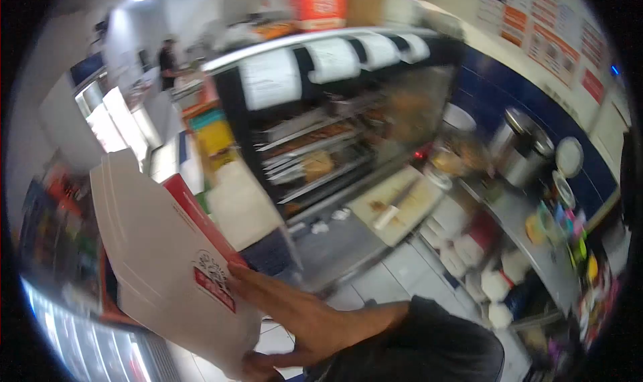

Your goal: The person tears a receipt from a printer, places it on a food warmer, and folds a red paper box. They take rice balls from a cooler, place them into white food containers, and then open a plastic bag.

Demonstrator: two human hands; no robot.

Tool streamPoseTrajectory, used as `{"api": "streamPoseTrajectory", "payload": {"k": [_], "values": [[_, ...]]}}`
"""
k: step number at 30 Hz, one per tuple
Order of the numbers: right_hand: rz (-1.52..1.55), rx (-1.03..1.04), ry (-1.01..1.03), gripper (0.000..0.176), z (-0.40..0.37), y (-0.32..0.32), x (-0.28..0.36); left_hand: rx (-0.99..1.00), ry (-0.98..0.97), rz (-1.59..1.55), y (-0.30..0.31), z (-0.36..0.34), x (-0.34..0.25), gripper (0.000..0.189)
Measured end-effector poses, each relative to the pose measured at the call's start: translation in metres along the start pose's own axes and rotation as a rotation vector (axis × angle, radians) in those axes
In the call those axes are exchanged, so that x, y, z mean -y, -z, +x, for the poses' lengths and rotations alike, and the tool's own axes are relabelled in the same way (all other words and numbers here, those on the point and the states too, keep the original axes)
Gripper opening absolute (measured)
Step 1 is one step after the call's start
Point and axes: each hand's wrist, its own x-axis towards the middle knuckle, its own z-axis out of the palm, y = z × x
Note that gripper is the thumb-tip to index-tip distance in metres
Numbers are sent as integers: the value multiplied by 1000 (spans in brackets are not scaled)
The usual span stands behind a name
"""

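My right hand [295, 312] reaches in from the lower right, below a dark sleeve [415, 345]. It is closed on the near end of a white cardboard takeaway box [161, 248], with fingers pressed to its printed side and lower edge. Red and black print marks the box, and a red panel [194, 211] shows along its upper edge. The box is tilted, its far end pointing up and left. Whether anything is inside cannot be seen. My left hand is out of view.
A glass food warmer [321, 134] with trays stands ahead, paper sheets along its top. Before it, a knife [395, 204] lies on a cutting board [375, 194]. A steel pot [522, 147] and shelves are at right, a lit cooler [80, 342] lower left. One person [167, 64] stands far back.
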Motion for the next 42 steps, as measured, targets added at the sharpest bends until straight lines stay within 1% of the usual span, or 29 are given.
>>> {"api": "streamPoseTrajectory", "payload": {"k": [1,3,4,6,8,10,12,13,14,16,17,18,20,21,22,24,25,26,27,28,30,32,33,34,36,37,38,40,42], "values": [[-43,-57,-52,94,-11,5,2,141,-16,19,-8,-6,-3,51],[85,-191,-54,104,-35,17,7,428,-67,4,-29,-14,-9,52],[38,-254,-89,104,-48,28,10,569,-96,-16,-42,-16,-11,53],[-71,-265,-117,108,-75,53,16,834,-179,-88,-70,-26,-21,54],[-148,-358,-173,106,-102,77,23,1062,-256,-183,-105,-39,-34,55],[-214,-444,-218,104,-133,100,31,1239,-323,-284,-141,-61,-52,56],[-293,-558,-332,100,-169,122,40,1367,-376,-391,-175,-92,-70,57],[-320,-625,-362,94,-184,134,47,1426,-401,-451,-193,-109,-81,58],[-344,-662,-374,94,-204,147,52,1478,-405,-494,-209,-130,-92,58],[-485,-698,-494,94,-245,171,61,1579,-414,-556,-237,-172,-124,59],[-526,-791,-529,84,-262,183,73,1628,-406,-574,-251,-195,-144,57],[-540,-813,-535,84,-285,194,80,1678,-398,-591,-264,-218,-164,54],[-811,-906,-639,72,-332,212,87,1639,-322,-800,-283,-265,-201,45],[-846,-1011,-729,62,-347,221,96,1685,-240,-758,-284,-293,-196,41],[-823,-1006,-737,62,-365,227,99,1728,-151,-713,-283,-320,-190,36],[-959,-1053,-978,58,-403,243,100,1836,-51,-664,-294,-357,-218,31],[-942,-1028,-965,58,-416,251,106,1892,26,-669,-300,-377,-221,30],[-949,-1053,-1119,57,-431,258,112,1940,106,-677,-306,-397,-224,30],[-953,-1073,-1277,56,-445,266,117,1944,96,-717,-311,-409,-231,29],[-936,-1044,-1266,56,-459,273,119,1886,90,-766,-315,-426,-237,29],[-1101,-1068,-1384,59,-489,283,117,2019,184,-755,-322,-443,-251,26],[-1001,-1017,-1627,52,-522,300,111,2044,160,-775,-336,-460,-260,25],[-952,-1040,-1673,41,-540,307,108,2072,127,-825,-346,-469,-264,24],[-951,-1041,-1680,41,-555,314,108,2077,132,-826,-361,-479,-270,24],[-980,-1164,-1738,34,-584,323,115,1871,304,-663,-394,-502,-280,26],[-1035,-1238,-1693,28,-597,329,119,1848,520,-644,-416,-525,-256,26],[-1045,-1252,-1713,28,-611,336,123,1824,733,-625,-442,-549,-232,26],[-1220,-1304,-1610,25,-638,349,135,1417,767,-754,-488,-571,-254,27],[-1261,-1343,-1691,26,-646,370,150,1409,832,-704,-531,-567,-275,28]]}}
